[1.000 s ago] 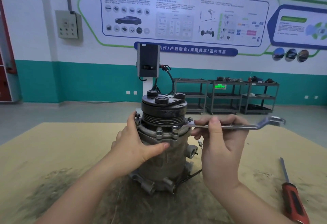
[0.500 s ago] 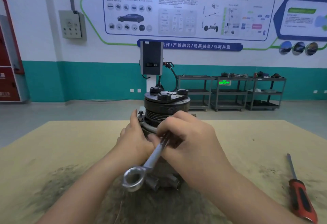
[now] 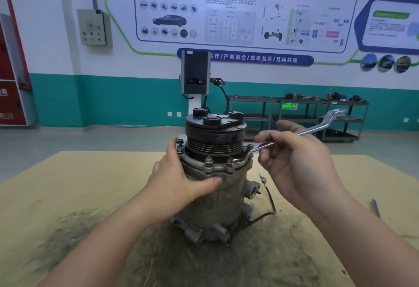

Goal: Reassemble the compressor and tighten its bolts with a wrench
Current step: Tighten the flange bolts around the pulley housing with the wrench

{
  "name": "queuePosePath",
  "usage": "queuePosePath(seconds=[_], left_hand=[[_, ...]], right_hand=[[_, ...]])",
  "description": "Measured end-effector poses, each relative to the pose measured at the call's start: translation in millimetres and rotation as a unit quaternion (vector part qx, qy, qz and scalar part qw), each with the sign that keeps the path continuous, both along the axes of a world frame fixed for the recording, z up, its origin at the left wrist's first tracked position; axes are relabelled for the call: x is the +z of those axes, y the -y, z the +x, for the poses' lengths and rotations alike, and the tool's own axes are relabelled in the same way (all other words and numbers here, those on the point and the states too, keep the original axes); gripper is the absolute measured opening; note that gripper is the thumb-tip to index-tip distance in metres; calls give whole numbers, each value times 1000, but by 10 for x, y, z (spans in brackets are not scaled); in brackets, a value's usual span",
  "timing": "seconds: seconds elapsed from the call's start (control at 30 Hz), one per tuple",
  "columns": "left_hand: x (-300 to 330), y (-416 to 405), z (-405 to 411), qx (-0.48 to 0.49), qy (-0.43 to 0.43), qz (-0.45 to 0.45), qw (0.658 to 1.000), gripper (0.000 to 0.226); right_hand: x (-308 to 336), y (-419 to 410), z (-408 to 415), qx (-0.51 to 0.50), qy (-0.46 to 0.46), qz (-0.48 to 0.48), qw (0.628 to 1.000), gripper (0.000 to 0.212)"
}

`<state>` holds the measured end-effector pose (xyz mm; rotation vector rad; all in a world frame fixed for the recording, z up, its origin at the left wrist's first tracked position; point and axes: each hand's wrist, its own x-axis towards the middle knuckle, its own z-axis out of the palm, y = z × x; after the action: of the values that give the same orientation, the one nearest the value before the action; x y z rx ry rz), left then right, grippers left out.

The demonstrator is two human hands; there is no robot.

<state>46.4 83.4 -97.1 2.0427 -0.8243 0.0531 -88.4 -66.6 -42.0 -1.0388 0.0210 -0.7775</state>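
Note:
The grey metal compressor (image 3: 215, 198) stands upright on the table, with a black grooved pulley (image 3: 215, 137) on top and several bolts around its flange. My left hand (image 3: 179, 180) wraps the left side of the body, thumb across the front. My right hand (image 3: 294, 162) grips the shaft of a silver ring wrench (image 3: 317, 128). Its near ring end sits on a flange bolt (image 3: 237, 161) at the front right; the handle slants up and away to the right.
The tan table (image 3: 68, 196) is stained dark around the compressor. A black wire with a white plug (image 3: 263, 176) trails from the compressor's right side. A dark tool tip (image 3: 375, 207) lies at the right edge. Shelving carts (image 3: 294, 114) stand along the far wall.
The wrench swung toward me and to the left half a second ago; now its handle points back out to the right, with its ring on the front-right bolt. My left hand stayed put.

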Motion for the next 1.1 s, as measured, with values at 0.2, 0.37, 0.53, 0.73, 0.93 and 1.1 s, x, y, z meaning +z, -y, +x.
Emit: queuePosePath(seconds=[0.2,0.37,0.53,0.73,0.93,1.1], left_hand=[[-17,9,14,0,-3,3,1000,141],[-24,14,26,9,-3,7,1000,142],[-15,10,-8,11,4,5,1000,142],[7,8,-34,13,5,7,1000,142],[0,23,-28,20,8,-7,1000,142],[5,21,-22,14,-3,-3,1000,141]], right_hand=[[-105,56,71,52,25,89,994,21],[-104,63,74,24,9,41,999,16],[-134,88,58,48,-22,70,996,16],[-511,-218,78,-181,183,-180,949,14],[-656,-272,10,-248,183,-539,784,19],[-366,-341,-65,-191,192,-408,872,20]])
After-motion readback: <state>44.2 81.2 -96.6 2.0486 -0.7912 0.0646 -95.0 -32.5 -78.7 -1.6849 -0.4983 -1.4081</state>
